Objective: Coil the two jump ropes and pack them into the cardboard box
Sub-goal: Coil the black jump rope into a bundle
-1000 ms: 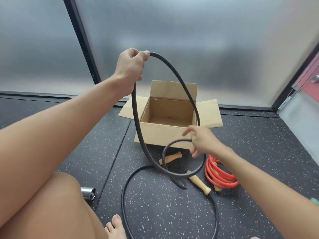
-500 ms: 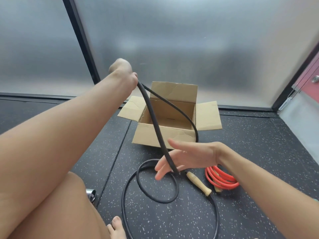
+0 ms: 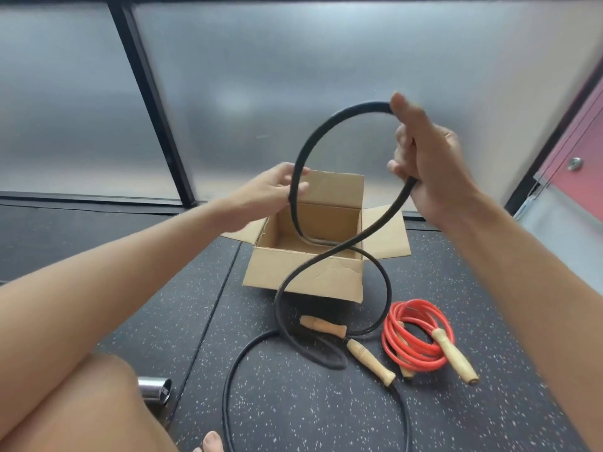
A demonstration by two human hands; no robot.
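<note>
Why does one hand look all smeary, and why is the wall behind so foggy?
Head view: the left hand is smeared by motion blur, the right hand gripping the black rope sharper; the frosted panel is cloudy itself, spreading soft light with a pale bright patch; the black bar leans, likely wide-lens bending.
</note>
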